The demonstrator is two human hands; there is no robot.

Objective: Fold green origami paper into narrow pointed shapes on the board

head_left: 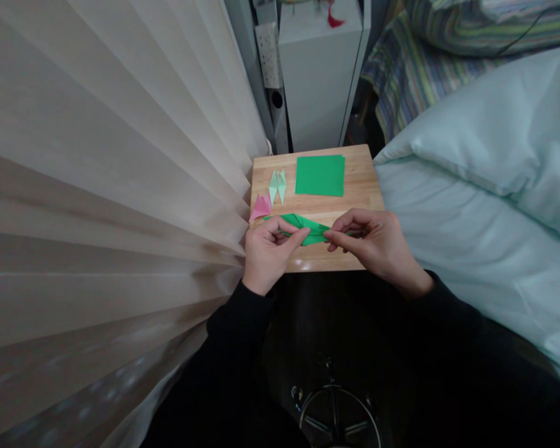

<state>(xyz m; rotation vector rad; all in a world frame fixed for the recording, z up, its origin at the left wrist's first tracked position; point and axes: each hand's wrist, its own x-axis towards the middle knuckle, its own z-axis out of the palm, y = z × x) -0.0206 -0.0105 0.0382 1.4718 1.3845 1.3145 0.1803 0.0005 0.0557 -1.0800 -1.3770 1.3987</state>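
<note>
A folded piece of green origami paper is stretched between my two hands, above the front part of a small wooden table. My left hand pinches its left part between thumb and fingers. At the paper's right end, the thumb and fingertips of my right hand pinch the tip. Behind the hands lies a stack of flat green paper. Light green folded paper pieces rest to the left of the stack, with a pink folded paper piece at the table's left edge.
Pleated curtains hang along the left, touching the table's side. A bed with a pale blue quilt lies to the right. Beyond the table stands a white cabinet. Below is a round metal stool base.
</note>
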